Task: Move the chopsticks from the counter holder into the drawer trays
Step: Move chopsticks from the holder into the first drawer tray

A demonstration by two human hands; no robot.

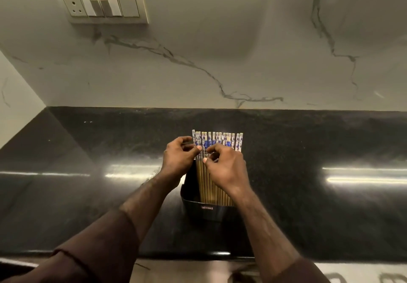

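Note:
Several chopsticks with blue-and-white patterned tops and tan shafts stand upright in a row inside a black holder on the dark counter. My left hand pinches the leftmost chopsticks just below their patterned tops. My right hand is right beside it, thumb and forefinger closed on neighbouring chopsticks, and it covers the middle of the row. The drawer trays are out of sight.
The black polished counter runs left and right of the holder, with its front edge near me. A marble backsplash rises behind, carrying a switch and socket panel at upper left.

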